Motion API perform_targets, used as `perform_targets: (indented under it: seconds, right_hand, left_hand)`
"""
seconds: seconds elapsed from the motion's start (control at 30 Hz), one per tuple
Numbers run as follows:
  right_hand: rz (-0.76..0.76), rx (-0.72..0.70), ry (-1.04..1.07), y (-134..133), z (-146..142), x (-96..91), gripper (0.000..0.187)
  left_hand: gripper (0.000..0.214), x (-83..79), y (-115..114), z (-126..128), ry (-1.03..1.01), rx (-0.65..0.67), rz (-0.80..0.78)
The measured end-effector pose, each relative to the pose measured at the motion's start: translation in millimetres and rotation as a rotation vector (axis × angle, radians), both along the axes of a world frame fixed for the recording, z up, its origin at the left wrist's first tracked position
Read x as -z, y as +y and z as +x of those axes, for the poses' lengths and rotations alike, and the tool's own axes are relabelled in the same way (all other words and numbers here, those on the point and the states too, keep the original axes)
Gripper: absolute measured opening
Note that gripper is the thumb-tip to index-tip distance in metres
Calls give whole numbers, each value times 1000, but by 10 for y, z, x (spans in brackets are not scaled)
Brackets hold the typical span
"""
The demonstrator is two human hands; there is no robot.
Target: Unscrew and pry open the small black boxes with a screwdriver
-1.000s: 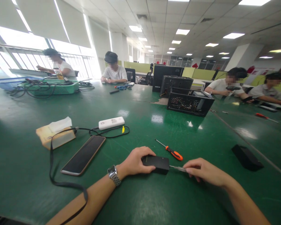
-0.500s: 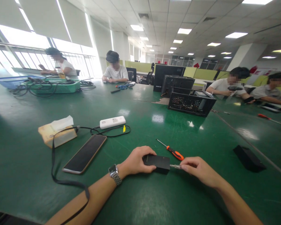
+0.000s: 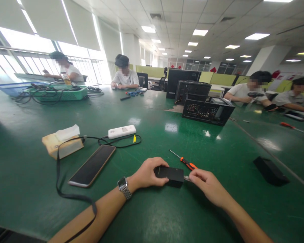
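Observation:
My left hand (image 3: pixel 153 172), with a metal-band watch on the wrist, grips a small black box (image 3: pixel 174 175) resting on the green table. Thumb and fingers wrap round its left end. At the box's right end, my right hand (image 3: pixel 205 184) pinches a small silvery piece (image 3: pixel 186 178). That piece reaches to the box's end face; whether it sits inside cannot be made out, and the fingers cover part of it. Just behind my right hand lies a screwdriver (image 3: pixel 184 162) with an orange and black handle, its shaft pointing away to the left.
Left of my hands lie a smartphone (image 3: pixel 92 165), a tissue pack (image 3: pixel 63 141) and a white device (image 3: pixel 122 131) with a black cable. Another black block (image 3: pixel 271 171) is at right. Farther back are an open computer case (image 3: pixel 207 111), a green basket (image 3: pixel 60 93) and several seated people.
My right hand has moved left, closer to the black box, with the silvery piece in its fingers; less of the piece shows. My left hand and the box have stayed in place.

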State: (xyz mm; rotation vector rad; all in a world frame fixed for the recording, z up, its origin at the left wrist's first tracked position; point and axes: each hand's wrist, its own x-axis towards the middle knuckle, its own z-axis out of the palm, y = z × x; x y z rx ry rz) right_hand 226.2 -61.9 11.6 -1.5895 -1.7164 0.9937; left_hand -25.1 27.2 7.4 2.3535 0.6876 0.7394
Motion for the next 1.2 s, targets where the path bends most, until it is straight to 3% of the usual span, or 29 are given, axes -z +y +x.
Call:
perform_targets:
  seconds: [0.13,0.47,0.7,0.97,1.2]
  right_hand:
    - [-96,19,136,20,73,15,28]
    - [-161,30,136,51,73,78,49]
    - [-229,-42,149,41,152,24,38]
    - [-194,-62,92,55,283,11,36]
    - [-105,-87,104,73,209,90,39]
  left_hand:
    - [32,-7,1,9,3,-8,2]
    - [32,12,10,3,8,4,6]
    - [32,-4,4,0,29,5,13]
    - [32,-1,-13,6,13,44,8]
    - [32,5,-19,11,5,46,-2]
